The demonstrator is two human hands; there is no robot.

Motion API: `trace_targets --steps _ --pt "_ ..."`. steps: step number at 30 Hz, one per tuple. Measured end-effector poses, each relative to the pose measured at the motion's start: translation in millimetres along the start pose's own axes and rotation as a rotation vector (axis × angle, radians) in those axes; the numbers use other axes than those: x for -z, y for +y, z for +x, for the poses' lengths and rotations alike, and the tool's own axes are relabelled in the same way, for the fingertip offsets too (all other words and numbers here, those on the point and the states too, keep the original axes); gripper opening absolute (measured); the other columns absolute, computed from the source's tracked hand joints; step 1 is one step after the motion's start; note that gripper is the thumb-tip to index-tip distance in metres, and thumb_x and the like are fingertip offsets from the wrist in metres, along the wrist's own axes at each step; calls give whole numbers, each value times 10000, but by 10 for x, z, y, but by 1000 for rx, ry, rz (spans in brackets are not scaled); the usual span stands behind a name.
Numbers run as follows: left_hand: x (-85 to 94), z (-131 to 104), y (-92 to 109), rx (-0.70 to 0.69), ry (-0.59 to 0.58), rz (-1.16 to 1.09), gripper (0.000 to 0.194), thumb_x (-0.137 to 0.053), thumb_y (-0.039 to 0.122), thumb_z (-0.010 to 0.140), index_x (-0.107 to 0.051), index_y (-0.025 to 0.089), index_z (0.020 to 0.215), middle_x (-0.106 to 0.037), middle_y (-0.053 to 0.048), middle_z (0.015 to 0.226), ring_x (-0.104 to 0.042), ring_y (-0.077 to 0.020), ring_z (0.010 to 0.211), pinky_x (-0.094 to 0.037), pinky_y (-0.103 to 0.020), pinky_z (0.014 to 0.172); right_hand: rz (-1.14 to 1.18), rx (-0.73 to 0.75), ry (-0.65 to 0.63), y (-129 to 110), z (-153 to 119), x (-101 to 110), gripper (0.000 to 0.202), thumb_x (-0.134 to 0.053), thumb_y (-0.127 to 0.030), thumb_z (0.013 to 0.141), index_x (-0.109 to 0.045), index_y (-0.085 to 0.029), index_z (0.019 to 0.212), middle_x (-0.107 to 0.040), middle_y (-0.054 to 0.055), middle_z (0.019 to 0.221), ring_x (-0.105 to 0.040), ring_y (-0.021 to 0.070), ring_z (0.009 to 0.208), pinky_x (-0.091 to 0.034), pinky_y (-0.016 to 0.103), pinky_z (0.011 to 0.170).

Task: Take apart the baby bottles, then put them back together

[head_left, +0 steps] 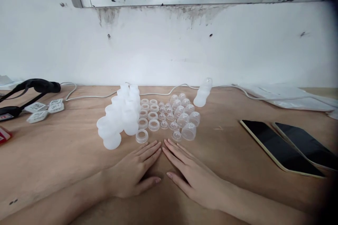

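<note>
My left hand [136, 170] lies flat on the wooden table, palm down, holding nothing. Opposite it, my right hand [188, 172] rests the same way, the fingertips of both hands close together. Just beyond the left fingers is a clear ring collar [142, 136], the front one of two rows. Several white baby bottles [112, 139] stand in rows to the left of the rings. Nearest the right fingertips are a clear bottle nipple [176, 135] and a clear dome cap [188, 132], each at the front of its rows. One assembled bottle [202, 93] stands apart, farther back on the right.
Two phones [280, 146] lie at the right, with a plastic bag [285, 96] behind them. A white cable [174, 88] runs along the back near the wall. At the left are a black strap-like device [39, 86] and several white tags with printed codes [38, 116].
</note>
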State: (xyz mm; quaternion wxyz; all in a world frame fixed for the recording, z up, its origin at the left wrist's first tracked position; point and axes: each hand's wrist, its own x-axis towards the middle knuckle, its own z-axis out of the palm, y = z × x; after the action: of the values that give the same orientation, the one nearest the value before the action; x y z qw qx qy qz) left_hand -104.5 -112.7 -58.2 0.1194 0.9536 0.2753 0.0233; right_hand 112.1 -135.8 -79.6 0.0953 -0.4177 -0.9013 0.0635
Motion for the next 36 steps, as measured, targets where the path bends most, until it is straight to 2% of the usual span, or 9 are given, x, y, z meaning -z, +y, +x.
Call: trace_targets --steps 6,15,20,26,36 --pt "11 24 0 27 -11 -61 647 -338 420 826 -105 92 1332 -99 -101 1384 -101 -183 1275 -166 -348 1042 -8 -3 -9 -40 17 43 550 -275 -365 859 -189 -98 1332 -134 80 1383 -112 201 1270 -233 381 1022" --pt "8 7 -15 -2 62 -191 642 -386 394 813 -115 136 1335 -130 -99 1378 -142 -215 1267 -181 -386 1026 60 15 37 -40 16 48 541 -322 -349 846 -232 -111 1323 -175 94 1372 -151 215 1262 -258 398 1010" --pt "18 5 -6 9 51 -182 641 -367 415 817 -120 128 1334 -129 -96 1379 -146 -217 1266 -175 -382 1028 67 12 36 -46 13 51 546 -333 -344 843 -226 -112 1325 -181 96 1372 -146 215 1262 -250 395 1014" --pt "34 19 1 20 32 -174 641 -369 411 816 -132 113 1332 -126 -101 1379 -137 -210 1268 -168 -368 1033 20 -9 -23 -50 0 56 556 -284 -368 855 -201 -90 1329 -138 91 1383 -103 202 1271 -225 377 1026" --pt "-1 7 -12 -3 76 -227 640 -388 403 811 -138 126 1331 -135 -101 1375 -153 -227 1263 -181 -395 1026 56 2 21 -45 12 51 545 -314 -351 847 -226 -103 1324 -170 101 1374 -138 211 1265 -248 398 1014"
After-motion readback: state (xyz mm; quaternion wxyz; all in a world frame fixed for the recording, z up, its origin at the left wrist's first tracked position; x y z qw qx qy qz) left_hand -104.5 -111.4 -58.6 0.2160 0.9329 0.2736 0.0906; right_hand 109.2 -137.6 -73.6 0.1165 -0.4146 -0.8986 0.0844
